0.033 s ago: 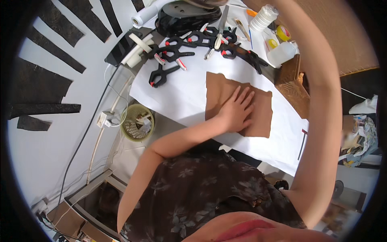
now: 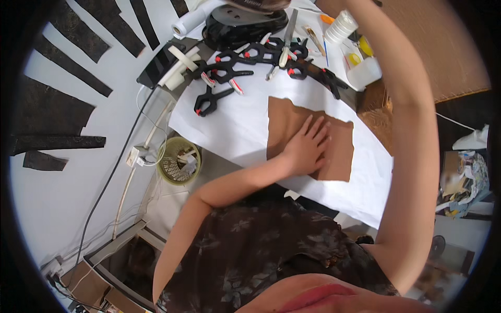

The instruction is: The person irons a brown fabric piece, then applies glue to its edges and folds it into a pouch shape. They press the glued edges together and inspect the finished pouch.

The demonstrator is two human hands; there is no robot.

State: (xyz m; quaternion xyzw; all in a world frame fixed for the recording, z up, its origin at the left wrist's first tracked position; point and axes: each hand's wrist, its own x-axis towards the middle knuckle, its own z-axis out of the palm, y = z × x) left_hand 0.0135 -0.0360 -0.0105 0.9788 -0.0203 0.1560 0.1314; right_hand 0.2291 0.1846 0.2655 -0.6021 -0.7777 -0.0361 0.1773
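Note:
My left hand (image 2: pixel 305 147) lies flat with fingers spread on a brown sheet (image 2: pixel 338 161) that looks like leather. Uneven edges run round this sheet, and it rests on white paper (image 2: pixel 235 125) covering the table. Raised along the right side, my right arm (image 2: pixel 412 135) reaches up past the top of the picture, so its hand is out of sight. Beyond the brown sheet lie several black spring clamps (image 2: pixel 224 70) with red tips. A tool with a pale handle and a long grey blade (image 2: pixel 288 39) lies among them.
At the back sits a glossy black object (image 2: pixel 229 28). White thread (image 2: pixel 342 26), a whitish bottle (image 2: pixel 364 73) and yellow tape (image 2: pixel 365 47) stand at the far right. A green wastebasket (image 2: pixel 167 167) is left of the table. Dark strips (image 2: pixel 52 107) hang on the wall.
The view has shifted very slightly, and my raised right arm sits a little further left. My left hand stays on the brown sheet.

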